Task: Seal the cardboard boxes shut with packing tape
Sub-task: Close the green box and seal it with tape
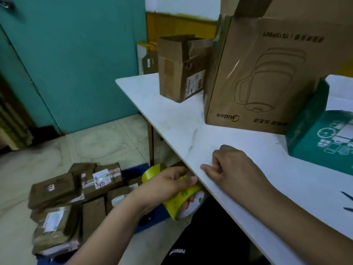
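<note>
My left hand (pixel 168 185) grips a yellow roll of packing tape (pixel 181 202) just below the near edge of the white table (pixel 172 119). My right hand (pixel 232 165) rests on the tabletop near that edge with its fingers curled and nothing visible in them. A large brown cardboard box (pixel 267 77) stands upside down on the table, its side covered with shiny clear tape. A smaller brown box (pixel 178 73) stands behind it to the left, its top flaps open and torn.
A teal box (pixel 321 134) lies at the table's right, against the large box. On the floor to the left lies a pile of several taped brown parcels (pixel 76 197) on something blue. A teal wall panel stands behind.
</note>
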### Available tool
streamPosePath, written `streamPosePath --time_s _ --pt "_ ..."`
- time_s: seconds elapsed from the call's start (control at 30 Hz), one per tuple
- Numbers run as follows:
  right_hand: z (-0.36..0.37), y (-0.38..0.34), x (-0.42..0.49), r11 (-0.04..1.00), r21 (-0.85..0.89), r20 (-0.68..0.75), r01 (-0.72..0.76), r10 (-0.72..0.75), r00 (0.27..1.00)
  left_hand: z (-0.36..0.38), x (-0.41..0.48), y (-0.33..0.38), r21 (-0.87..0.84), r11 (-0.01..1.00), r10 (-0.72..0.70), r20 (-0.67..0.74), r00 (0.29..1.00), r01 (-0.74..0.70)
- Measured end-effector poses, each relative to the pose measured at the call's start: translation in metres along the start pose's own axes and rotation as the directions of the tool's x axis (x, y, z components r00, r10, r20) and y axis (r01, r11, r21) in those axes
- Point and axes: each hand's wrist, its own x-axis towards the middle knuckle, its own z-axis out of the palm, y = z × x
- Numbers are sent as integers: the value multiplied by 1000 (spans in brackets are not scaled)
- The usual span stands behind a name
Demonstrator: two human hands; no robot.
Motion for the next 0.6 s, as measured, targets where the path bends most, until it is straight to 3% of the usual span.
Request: streamPosePath --time_s 0.1,0.17,0.23,0.37,0.47,0.53,0.6 --pt "-5 1 3 977 -183 7 -112 115 993 -1 9 -8 -83 996 45 57 997 -41" --pt "0 -2 3 994 -54 -26 -96 95 995 -5 14 -13 -72 995 68 35 997 -65" --pt "13 -4 6 998 46 -33 -45 47 998 -11 18 -13 29 994 102 -22 995 -101" --pt "24 7 14 995 -21 -87 -99 97 992 -15 13 13 351 936 70 -79 994 -38" --pt "23 11 14 990 -87 -102 -111 102 990 -14 3 39 699 712 41 -129 991 62" --pt "15 12 9 996 -42 -111 -83 78 991 -10 -2 56 848 507 170 -277 946 157" --pt "-4 17 1 997 30 -209 -65 70 975 3 -1 75 877 461 361 -323 875 133"
